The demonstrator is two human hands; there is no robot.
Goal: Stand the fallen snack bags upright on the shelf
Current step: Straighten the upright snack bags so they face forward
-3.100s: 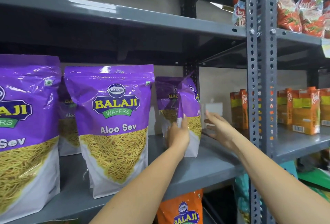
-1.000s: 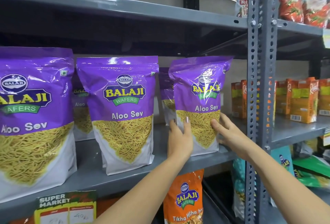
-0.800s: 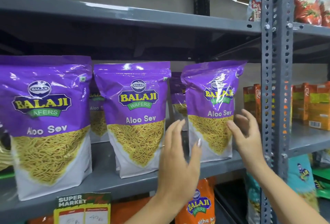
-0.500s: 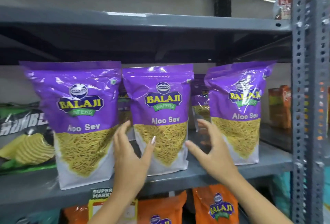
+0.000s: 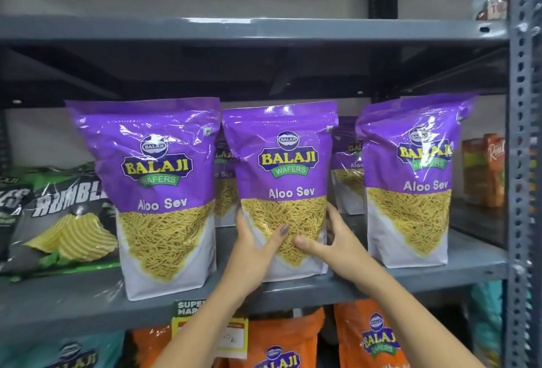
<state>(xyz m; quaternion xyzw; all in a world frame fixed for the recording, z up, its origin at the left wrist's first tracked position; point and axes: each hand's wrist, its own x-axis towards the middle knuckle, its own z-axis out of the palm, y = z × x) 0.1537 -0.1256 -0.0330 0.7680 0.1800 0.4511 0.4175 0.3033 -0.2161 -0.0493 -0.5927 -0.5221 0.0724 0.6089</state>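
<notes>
Grey metal shelf (image 5: 88,297) across the middle of the frame, another grey board above it near the top, a perforated grey upright (image 5: 523,162) down the right edge, pale wall behind. Three purple bags upright along the front edge: left bag (image 5: 158,191), middle bag (image 5: 284,180), right bag (image 5: 410,180), each printed "BALAJI WAFERS" and "Aloo Sev", with more purple bags half hidden behind in the gaps. Middle bag gripped low on both sides: left hand (image 5: 255,253) wrapped round its left edge with the thumb across the front, right hand (image 5: 337,247) round its right edge, thumb likewise on the front; base on or just at the shelf, cannot tell which. At the left of the frame, a dark green chip bag (image 5: 58,221) lying back, lettering partly readable as "RUMBL". Far right, orange cartons (image 5: 484,171), blurred. Below the shelf, orange "BALAJI" bags (image 5: 366,338) and a tag (image 5: 190,309) reading "SUPER MAR…", partly covered by the left forearm.
</notes>
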